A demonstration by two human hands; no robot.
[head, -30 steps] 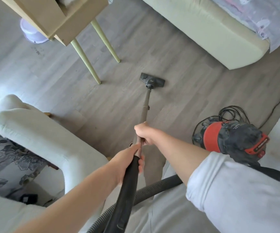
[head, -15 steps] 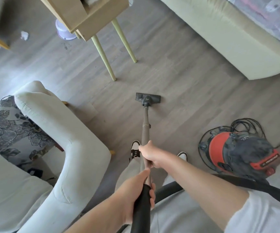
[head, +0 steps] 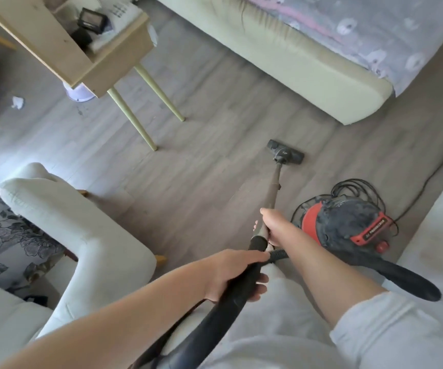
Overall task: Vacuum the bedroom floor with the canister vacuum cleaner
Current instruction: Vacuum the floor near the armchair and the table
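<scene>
Floorboards [head: 215, 182], grey wood-look, fill the room around the canister vacuum cleaner [head: 348, 225], which sits red and black near the bed [head: 308, 65] corner, its cable [head: 356, 186] coiled just behind it. The floor nozzle [head: 285, 155] rests flat beyond the canister. Right hand [head: 275, 225] grasps the wand [head: 273, 193]; left hand [head: 236, 272] grasps the black hose handle [head: 252, 265]. A wooden surface [head: 55, 43] on pale legs and a cream armchair [head: 68, 235] stand well left of the canister.

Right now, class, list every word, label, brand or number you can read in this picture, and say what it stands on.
Red handle of the canister vacuum: pale lettering, too blurred to read.
Floor nozzle: a small pale mark, too small to read.
White pad on the wooden table: rows of dark marks, unreadable.
Nothing else carries text.
</scene>
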